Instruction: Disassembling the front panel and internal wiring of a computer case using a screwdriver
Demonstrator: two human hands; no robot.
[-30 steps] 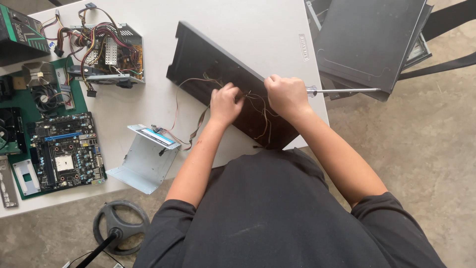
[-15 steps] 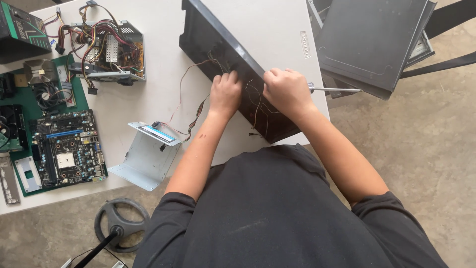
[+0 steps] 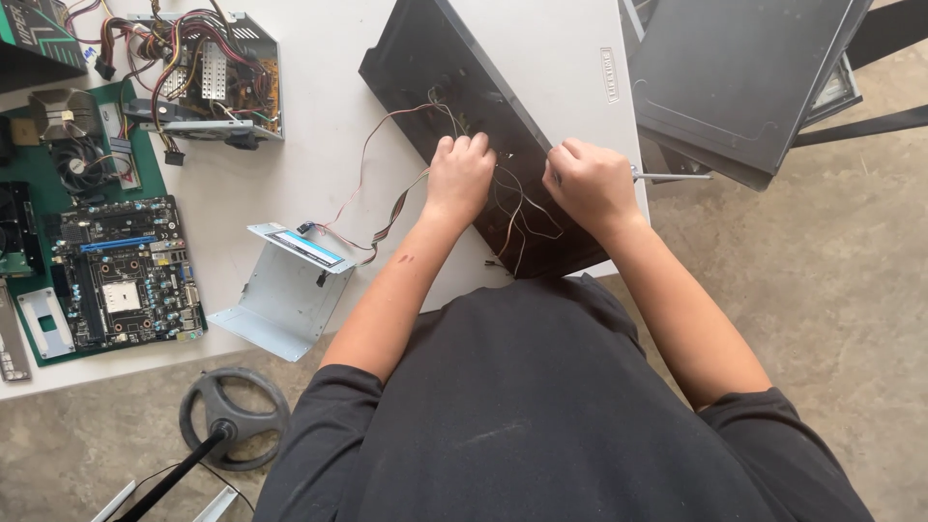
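Both hands are down on the black panel (image 3: 454,92), which lies at an angle across the white bench (image 3: 319,145), its near end poking past the edge toward the person. The left hand (image 3: 460,176) presses curled fingers onto the panel, right among the thin wires (image 3: 517,208) that loop loosely over it. The right hand (image 3: 592,184) is closed in a fist around a screwdriver, its metal shaft (image 3: 672,176) sticking out to the side.

That panel looks rigid and fairly light, flat enough to slide, so a palm pinning it makes sense. The wires are the delicate bit: soft, thin, easy to snag, better taken near their ends. More wires trail off to a small metal bracket (image 3: 285,295) at the bench edge.
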